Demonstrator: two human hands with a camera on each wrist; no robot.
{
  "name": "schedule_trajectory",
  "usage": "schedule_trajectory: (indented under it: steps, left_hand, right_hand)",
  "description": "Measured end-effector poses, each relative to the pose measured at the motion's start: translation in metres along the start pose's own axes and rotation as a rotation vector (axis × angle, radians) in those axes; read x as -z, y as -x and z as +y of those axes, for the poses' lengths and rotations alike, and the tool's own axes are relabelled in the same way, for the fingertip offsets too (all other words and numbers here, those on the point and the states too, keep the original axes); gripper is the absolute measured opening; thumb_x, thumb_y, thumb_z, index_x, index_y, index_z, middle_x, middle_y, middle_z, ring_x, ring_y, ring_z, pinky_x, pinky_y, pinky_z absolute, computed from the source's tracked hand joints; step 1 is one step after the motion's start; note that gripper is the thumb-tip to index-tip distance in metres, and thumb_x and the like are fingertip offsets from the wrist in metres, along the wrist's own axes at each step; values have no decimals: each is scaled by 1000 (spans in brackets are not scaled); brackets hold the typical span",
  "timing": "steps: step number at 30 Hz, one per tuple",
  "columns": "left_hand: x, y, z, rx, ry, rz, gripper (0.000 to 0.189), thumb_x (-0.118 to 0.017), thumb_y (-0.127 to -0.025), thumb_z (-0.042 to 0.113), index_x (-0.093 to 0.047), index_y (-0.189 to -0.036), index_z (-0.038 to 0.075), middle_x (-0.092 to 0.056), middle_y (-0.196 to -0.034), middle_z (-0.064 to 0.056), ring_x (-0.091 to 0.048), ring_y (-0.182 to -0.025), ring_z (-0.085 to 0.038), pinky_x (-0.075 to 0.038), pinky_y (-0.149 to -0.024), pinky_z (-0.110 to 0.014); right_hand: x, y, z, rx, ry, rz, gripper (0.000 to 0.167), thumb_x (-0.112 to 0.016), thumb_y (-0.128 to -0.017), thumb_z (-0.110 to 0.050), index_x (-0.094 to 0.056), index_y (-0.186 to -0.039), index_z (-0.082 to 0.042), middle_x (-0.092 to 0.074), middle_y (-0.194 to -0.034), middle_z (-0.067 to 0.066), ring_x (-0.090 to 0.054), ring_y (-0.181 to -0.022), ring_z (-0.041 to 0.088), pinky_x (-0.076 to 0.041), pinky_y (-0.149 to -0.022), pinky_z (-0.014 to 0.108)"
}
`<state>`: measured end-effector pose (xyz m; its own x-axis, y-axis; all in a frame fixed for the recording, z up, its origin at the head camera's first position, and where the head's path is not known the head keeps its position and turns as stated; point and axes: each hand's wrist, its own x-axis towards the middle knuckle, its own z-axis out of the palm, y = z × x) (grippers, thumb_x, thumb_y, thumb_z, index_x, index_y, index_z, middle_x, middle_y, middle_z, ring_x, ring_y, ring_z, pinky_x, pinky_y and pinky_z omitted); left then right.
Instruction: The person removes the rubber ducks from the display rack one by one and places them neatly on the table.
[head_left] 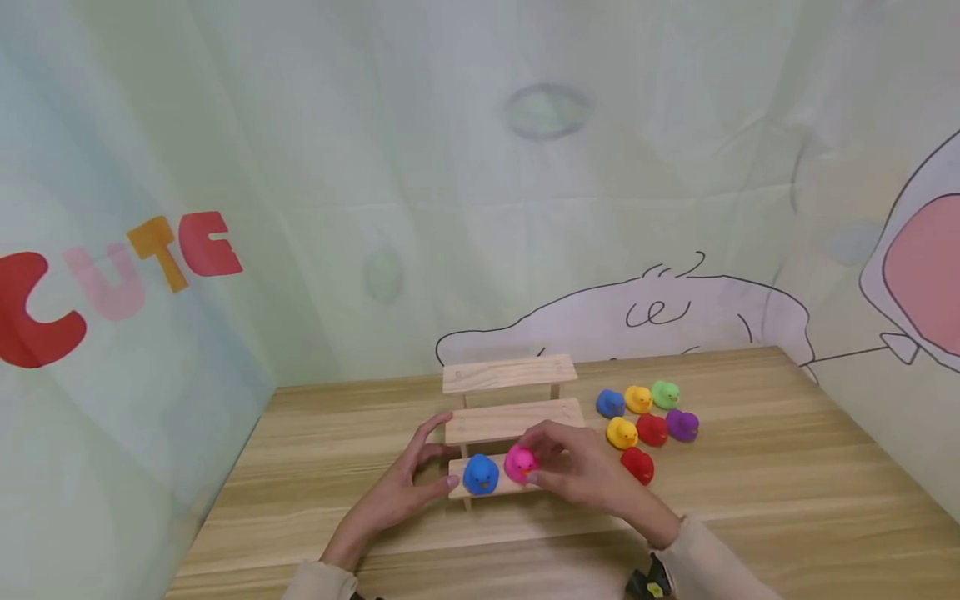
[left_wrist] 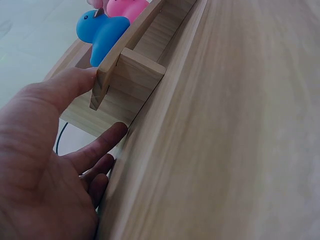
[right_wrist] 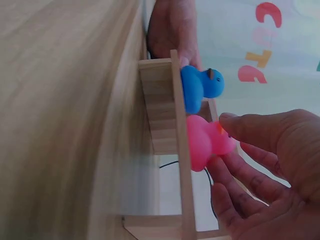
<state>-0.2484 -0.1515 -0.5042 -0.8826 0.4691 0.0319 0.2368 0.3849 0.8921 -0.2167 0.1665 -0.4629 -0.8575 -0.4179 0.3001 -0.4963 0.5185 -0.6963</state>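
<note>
A pink rubber duck sits on the lowest step of a small three-tier wooden stand. My right hand holds this duck between thumb and fingers, the thumb at its beak in the right wrist view. Just left of it on that step is a blue rubber duck, facing me. My left hand is at the stand's left end, fingers spread. In the left wrist view, its thumb tip touches the end of the lowest board, and the other fingers reach beside the stand's foot.
Right of the stand, several more rubber ducks stand grouped on the wooden table: blue, yellow, green, purple and red ones. A printed curtain hangs behind and to the left of the table.
</note>
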Motion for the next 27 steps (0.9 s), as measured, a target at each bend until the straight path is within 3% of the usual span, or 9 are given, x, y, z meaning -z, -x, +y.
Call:
schedule_trajectory:
  steps: [7,12,23,27]
  left_hand:
    - [1,0,1,-3,3,-16,86,-75,-102,28,-22,-167,42,-68,-147,-15,-56,-147,-39,-16,-125,-82]
    - [0,0,2,-16,10,-23,86,-75,-102,27,-21,-168,41,-68,-147,-15,-56,-147,-40,-13,-125,-82]
    - [1,-1,0,-39,8,-18,86,-76,-102,26,-22,-168,40,-68,-146,-15,-57,-146,-39,-19,-125,-80]
    - [1,0,0,-33,4,-20,86,-75,-102,27,-21,-168,40,-68,-146,-14,-56,-146,-39,-18,-125,-80]
  right_hand:
    - [-10,3,-2,16,-11,47,38,-90,-88,-14,-74,-122,-20,-79,-118,-9,-73,-107,8,-61,-99,30]
    - [-4,4,-4,9,14,28,37,-89,-89,-16,-73,-122,-22,-79,-118,-12,-75,-112,11,-62,-102,34]
    - [44,4,-2,40,62,-55,40,-89,-88,-18,-71,-122,-27,-78,-114,-15,-71,-106,12,-59,-97,39]
    - [68,8,1,14,121,-100,39,-88,-89,-21,-70,-123,-25,-77,-117,-12,-72,-111,16,-58,-100,42]
